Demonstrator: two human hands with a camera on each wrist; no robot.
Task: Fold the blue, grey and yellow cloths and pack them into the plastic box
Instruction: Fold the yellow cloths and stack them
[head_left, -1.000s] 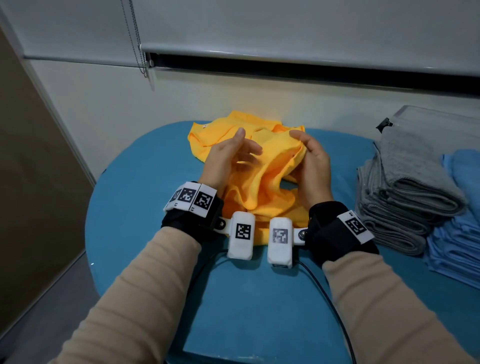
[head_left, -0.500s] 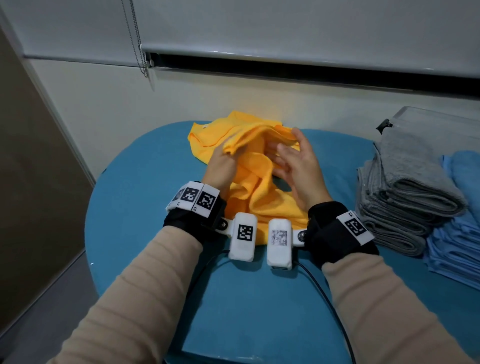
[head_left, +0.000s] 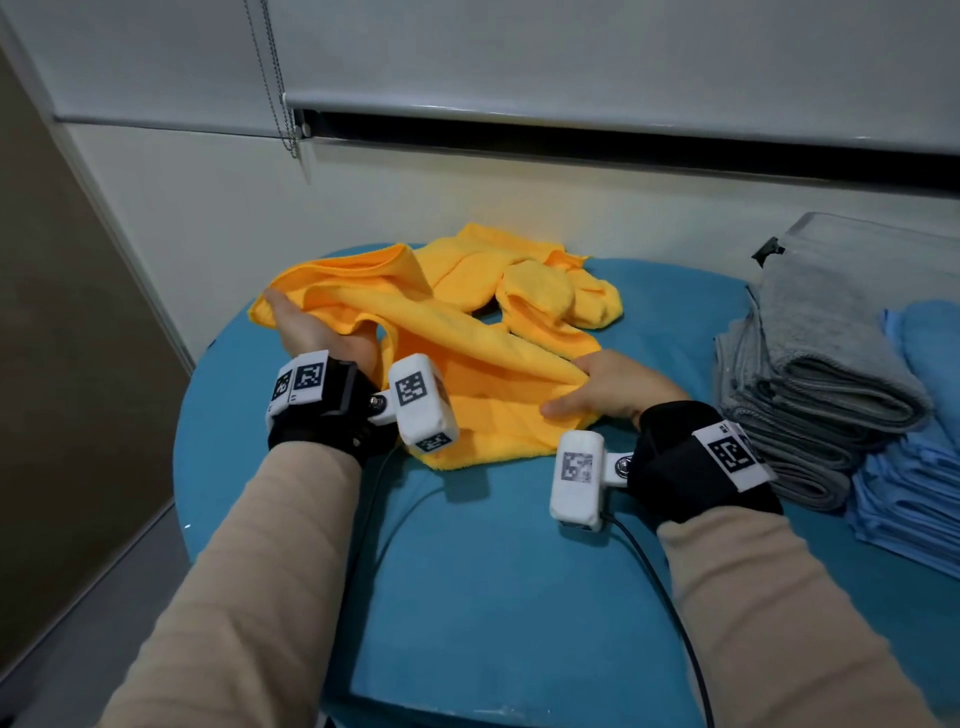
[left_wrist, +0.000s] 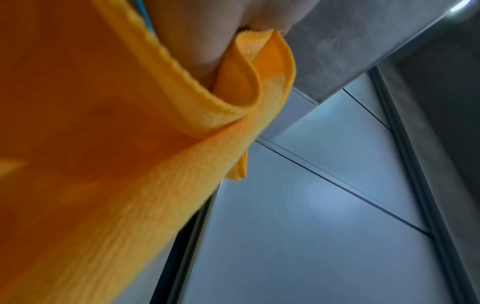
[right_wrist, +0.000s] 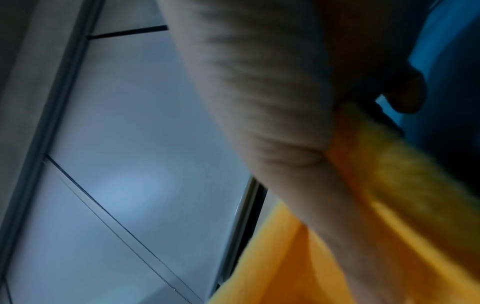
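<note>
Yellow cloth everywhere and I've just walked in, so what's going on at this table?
A person is working on one yellow cloth, gripping an end in each hand. The left hand holds it out toward the left edge of the blue table; the right hand holds the other end nearer the middle. More yellow cloths lie crumpled behind. Folded grey cloths and blue cloths are stacked on the right, by the plastic box.

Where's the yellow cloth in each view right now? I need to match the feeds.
Head: yellow cloth centre, stretched between left hand and right hand.
Left wrist: fills the left half, pinched at top.
Right wrist: lower right, blurred.
Shared landmark: the window blind.
</note>
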